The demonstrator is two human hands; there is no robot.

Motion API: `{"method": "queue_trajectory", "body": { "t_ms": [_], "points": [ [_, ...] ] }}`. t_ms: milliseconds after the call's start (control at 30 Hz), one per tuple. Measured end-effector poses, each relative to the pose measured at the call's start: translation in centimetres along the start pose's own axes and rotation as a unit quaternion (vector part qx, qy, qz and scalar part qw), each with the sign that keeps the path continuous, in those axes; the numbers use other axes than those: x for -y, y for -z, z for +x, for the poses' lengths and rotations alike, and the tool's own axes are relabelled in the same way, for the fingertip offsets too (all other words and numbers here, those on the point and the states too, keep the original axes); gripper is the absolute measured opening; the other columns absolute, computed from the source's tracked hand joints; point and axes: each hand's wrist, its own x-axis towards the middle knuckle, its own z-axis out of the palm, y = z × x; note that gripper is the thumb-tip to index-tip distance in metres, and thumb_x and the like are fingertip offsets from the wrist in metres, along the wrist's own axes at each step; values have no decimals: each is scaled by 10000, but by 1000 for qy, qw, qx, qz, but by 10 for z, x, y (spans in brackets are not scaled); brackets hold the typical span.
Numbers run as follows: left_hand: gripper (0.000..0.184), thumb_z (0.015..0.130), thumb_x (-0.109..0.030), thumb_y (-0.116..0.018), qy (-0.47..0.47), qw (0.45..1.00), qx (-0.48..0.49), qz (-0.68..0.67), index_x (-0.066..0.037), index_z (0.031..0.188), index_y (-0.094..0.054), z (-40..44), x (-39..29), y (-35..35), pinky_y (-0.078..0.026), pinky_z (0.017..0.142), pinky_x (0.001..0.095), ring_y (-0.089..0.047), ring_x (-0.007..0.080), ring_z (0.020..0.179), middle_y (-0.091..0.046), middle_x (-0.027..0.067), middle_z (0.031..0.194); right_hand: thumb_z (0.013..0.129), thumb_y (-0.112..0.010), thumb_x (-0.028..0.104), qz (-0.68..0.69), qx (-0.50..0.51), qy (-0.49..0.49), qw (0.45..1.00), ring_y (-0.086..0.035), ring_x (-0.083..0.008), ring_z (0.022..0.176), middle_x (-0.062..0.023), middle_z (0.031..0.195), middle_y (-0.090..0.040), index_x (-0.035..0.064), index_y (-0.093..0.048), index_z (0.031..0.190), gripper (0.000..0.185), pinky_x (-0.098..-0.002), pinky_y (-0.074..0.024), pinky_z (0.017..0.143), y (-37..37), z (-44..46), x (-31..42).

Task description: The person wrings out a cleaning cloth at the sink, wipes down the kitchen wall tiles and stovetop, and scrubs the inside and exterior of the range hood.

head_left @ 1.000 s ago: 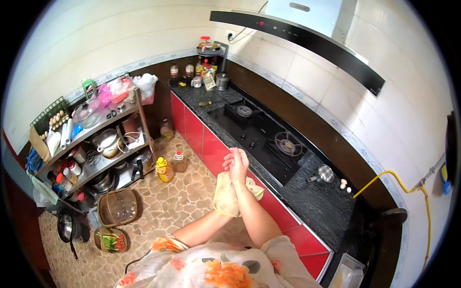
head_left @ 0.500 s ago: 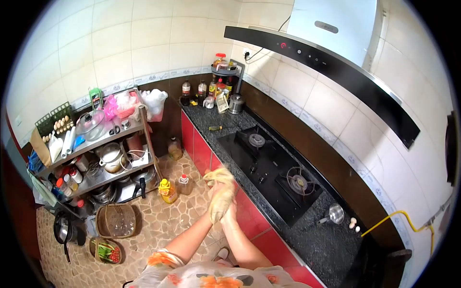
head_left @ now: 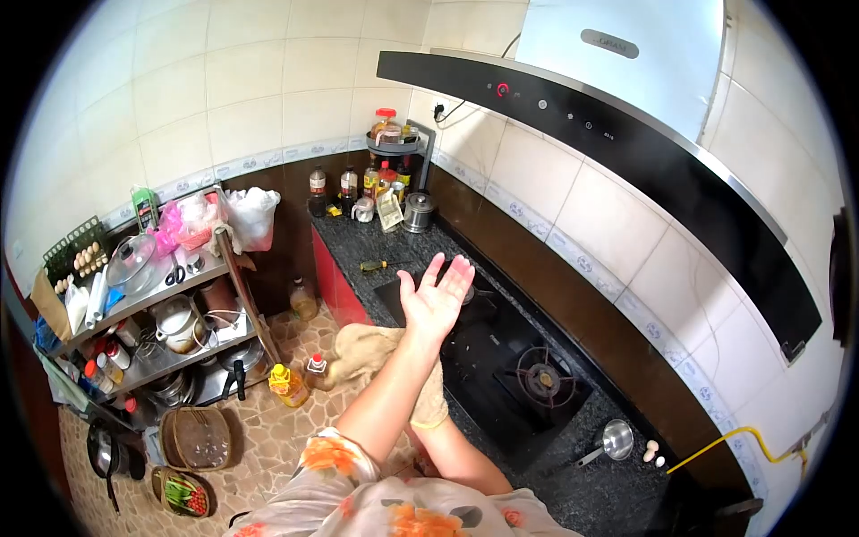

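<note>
My left hand [head_left: 436, 300] is stretched out over the near edge of the hob, palm up, with its fingers spread and nothing in them. A fluffy tan cloth [head_left: 362, 349] passes beneath my left forearm and hangs out to the left of it. My right hand is inside or behind this cloth; only the wrist [head_left: 437, 432] shows at the cloth's lower edge. Its fingers are hidden, so their grip cannot be seen. The black gas hob [head_left: 492, 380] lies just beyond both hands, set into the dark stone counter [head_left: 344, 249].
A range hood [head_left: 582, 125] juts out above the hob. A small steel pan [head_left: 616, 439] and a few eggs [head_left: 650, 452] are on the right counter. Bottles [head_left: 348, 190] crowd the far corner. On the floor stand an oil bottle [head_left: 287, 385] and baskets [head_left: 192, 438], beside a loaded shelf rack [head_left: 152, 309].
My hands were together in the cloth, low before the counter. My left hand has come out of it and moved up and forward, opening palm up. The cloth now spreads left around my right hand.
</note>
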Motion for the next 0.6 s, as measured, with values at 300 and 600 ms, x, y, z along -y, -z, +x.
{"method": "queue_trajectory", "body": {
  "t_ms": [300, 600],
  "points": [
    [745, 885, -630, -249, 5, 998, -38, 53, 33, 1076, -532, 75, 27, -8, -475, 825, 439, -560, 307, 864, -573, 201, 949, 977, -349, 272, 498, 20, -50, 866, -366, -201, 1234, -85, 1373, -332, 84, -222, 1385, 467, -347, -309, 1045, 30, 47, -33],
    [657, 905, -590, -293, 141, 984, 49, 95, -8, 1062, -555, 117, 50, 1, -509, 741, 397, -606, 261, 770, -623, 141, 853, 940, -383, 201, -507, -179, -61, 841, -467, -257, 1085, -129, 1178, -480, 42, -375, 1284, 378, -357, -374, 959, 48, 138, -32]
  ]
}}
